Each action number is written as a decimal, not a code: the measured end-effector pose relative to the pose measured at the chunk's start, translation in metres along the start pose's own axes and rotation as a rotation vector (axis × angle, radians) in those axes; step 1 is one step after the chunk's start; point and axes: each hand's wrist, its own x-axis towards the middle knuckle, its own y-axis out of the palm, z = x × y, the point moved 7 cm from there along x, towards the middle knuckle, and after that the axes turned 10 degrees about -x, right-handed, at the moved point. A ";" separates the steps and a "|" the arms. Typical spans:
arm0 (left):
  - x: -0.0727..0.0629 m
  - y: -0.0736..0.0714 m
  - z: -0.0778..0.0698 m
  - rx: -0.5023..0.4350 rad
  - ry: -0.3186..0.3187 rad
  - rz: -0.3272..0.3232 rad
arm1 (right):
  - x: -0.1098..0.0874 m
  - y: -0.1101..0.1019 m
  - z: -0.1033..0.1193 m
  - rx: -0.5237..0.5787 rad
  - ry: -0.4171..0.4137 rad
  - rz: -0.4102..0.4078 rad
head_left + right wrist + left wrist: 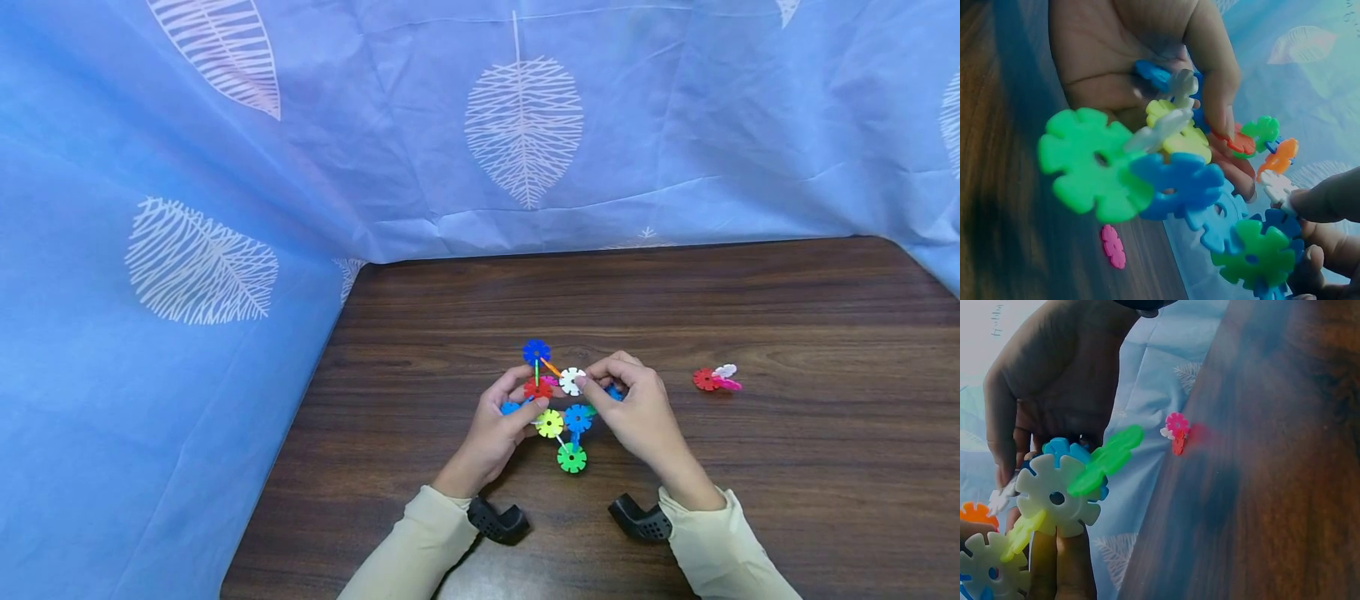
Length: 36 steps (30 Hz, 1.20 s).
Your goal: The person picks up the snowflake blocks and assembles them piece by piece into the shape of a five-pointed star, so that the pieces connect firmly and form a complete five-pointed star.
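Both hands hold one linked structure of plastic snowflake discs in several colours, its pieces slotted together at their notches. The left hand (491, 429) grips its left side, with the thumb by a red disc (537, 388) and a yellow disc (549, 423). With thumb and fingers, the right hand (637, 408) pinches a white disc (572, 381). An orange disc (551, 367) joins that white one to a dark blue disc (536, 352) at the far end. Nearest the body, a green disc (572, 457) hangs from a blue disc (1179, 184). Fingers hide part of the structure.
To the right on the brown wooden table (825, 417) lies a small cluster of red (705, 380), white and pink discs. Blue leaf-print cloth (420, 125) hangs along the back and left edges. Black wrist devices (498, 522) sit at both cuffs.
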 end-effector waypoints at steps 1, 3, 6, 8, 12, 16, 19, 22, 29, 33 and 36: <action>0.000 0.001 0.000 -0.001 -0.001 0.008 | 0.000 0.000 0.000 0.001 0.007 -0.001; -0.001 0.003 0.000 -0.001 -0.001 0.024 | 0.000 -0.001 -0.001 0.008 0.023 -0.001; -0.001 0.005 0.002 -0.012 -0.011 0.052 | -0.001 -0.001 -0.002 0.024 0.033 -0.014; -0.002 0.005 0.003 -0.016 -0.025 0.060 | -0.001 0.000 -0.002 0.032 0.037 -0.019; -0.003 0.005 0.003 -0.028 -0.056 0.070 | -0.002 0.002 -0.004 0.029 0.038 -0.008; -0.003 0.005 0.001 -0.030 -0.074 0.085 | -0.002 0.005 -0.005 0.009 0.018 0.025; -0.001 0.005 0.002 -0.014 -0.081 0.084 | -0.002 0.007 -0.005 0.002 -0.007 0.041; 0.001 0.003 0.004 0.023 -0.066 0.059 | -0.003 0.009 -0.004 0.010 -0.024 0.049; 0.003 -0.001 0.001 0.100 0.001 -0.043 | -0.004 0.013 -0.003 0.019 -0.027 0.078; 0.003 -0.001 0.001 0.129 -0.011 -0.054 | -0.004 0.014 -0.002 0.020 -0.030 0.077; 0.002 -0.001 0.002 0.126 -0.035 -0.050 | -0.005 0.013 0.000 0.039 -0.033 0.062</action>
